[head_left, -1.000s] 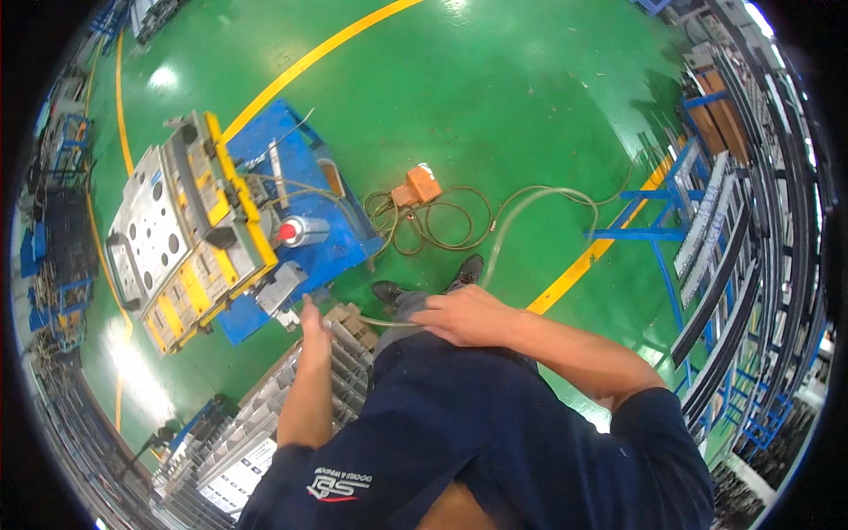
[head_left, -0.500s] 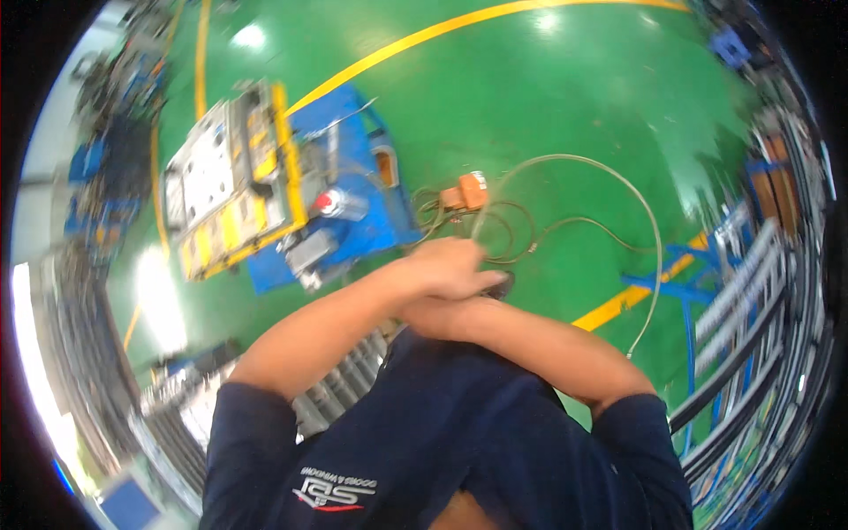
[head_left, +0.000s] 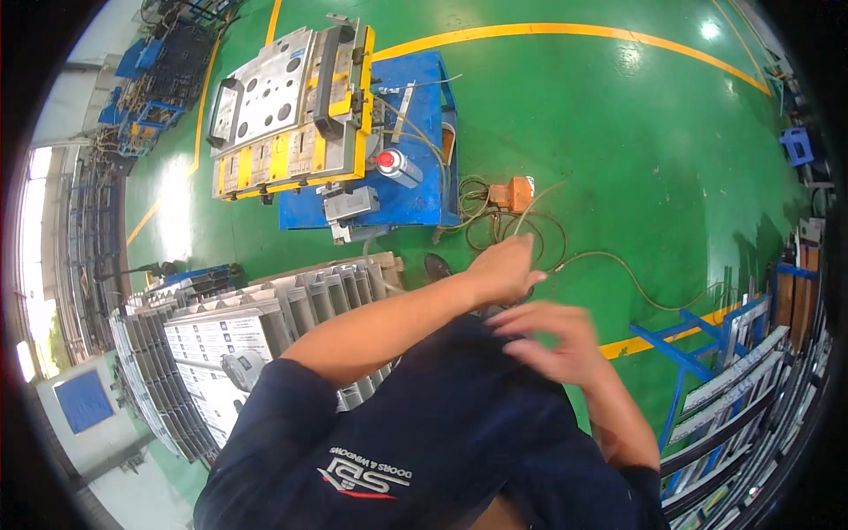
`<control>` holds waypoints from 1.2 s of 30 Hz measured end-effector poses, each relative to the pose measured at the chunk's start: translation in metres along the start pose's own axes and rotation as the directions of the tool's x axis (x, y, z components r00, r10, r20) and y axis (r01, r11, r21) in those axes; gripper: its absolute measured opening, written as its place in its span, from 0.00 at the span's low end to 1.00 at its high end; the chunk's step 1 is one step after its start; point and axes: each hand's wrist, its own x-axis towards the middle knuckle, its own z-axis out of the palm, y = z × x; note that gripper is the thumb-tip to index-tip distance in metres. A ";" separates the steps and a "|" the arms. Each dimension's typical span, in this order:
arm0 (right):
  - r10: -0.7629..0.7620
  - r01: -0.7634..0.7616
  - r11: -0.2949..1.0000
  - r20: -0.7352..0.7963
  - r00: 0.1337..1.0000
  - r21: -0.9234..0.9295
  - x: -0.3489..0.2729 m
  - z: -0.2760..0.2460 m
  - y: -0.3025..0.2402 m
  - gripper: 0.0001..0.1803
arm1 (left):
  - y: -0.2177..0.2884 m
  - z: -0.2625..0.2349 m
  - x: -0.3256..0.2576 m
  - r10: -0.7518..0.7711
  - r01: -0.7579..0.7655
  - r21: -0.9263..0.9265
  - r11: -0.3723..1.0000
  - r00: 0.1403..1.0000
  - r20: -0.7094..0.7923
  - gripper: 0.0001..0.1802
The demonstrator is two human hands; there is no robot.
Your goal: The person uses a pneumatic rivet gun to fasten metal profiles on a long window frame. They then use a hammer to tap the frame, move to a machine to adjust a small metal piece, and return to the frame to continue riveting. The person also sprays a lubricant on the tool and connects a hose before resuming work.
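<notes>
- Left hand (head_left: 505, 272): reaches across the body over the coiled cable (head_left: 495, 221) on the green floor (head_left: 618, 132); fingers curled loosely, holding nothing visible; whether they touch the cable cannot be told.
- Right hand (head_left: 556, 340): just below the left hand, blurred, fingers spread and empty, resting at the dark blue shirt (head_left: 442, 424).
- Coiled cable: lies on the floor just beyond the left hand, running to an orange box (head_left: 512, 193).
- Blue stand (head_left: 415, 132): left of the orange box; carries a yellow and grey press machine (head_left: 291, 115) and a silver can with a red cap (head_left: 397, 166).
- Stack of grey metal profiles (head_left: 265, 327): left of the left forearm, near the stand.
- Yellow floor line (head_left: 574, 31): beyond the cable.
- Blue frame rack (head_left: 698, 340): right of the right hand.
</notes>
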 end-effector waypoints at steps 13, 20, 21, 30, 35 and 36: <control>-0.028 -0.026 0.917 -0.131 0.991 -0.398 0.032 0.019 0.085 0.25 | 0.045 -0.122 -0.122 0.486 -0.490 -0.073 0.869 0.816 0.312 0.11; -0.018 -0.257 0.853 -0.518 0.855 -0.454 -0.018 -0.010 0.096 0.19 | 0.046 -0.106 -0.145 0.255 -0.138 0.403 0.905 0.933 -0.254 0.16; -0.164 -0.229 0.769 -0.531 0.831 -0.596 -0.029 -0.028 0.101 0.19 | 0.030 -0.096 -0.150 0.249 -0.119 0.453 0.883 0.939 -0.238 0.16; -0.177 -0.657 0.576 -0.859 0.481 -0.487 -0.130 -0.169 0.189 0.16 | -0.060 -0.112 -0.209 0.343 -0.124 0.359 0.925 0.680 -0.649 0.24; 0.346 -0.892 0.415 -0.875 0.338 -0.180 -0.145 -0.140 0.151 0.29 | -0.039 -0.183 -0.181 0.168 0.132 0.470 0.873 0.822 -0.544 0.35; 0.342 -0.895 0.407 -0.879 0.333 -0.181 -0.151 -0.127 0.136 0.31 | -0.001 -0.196 -0.174 0.146 0.138 0.505 0.852 0.864 -0.483 0.48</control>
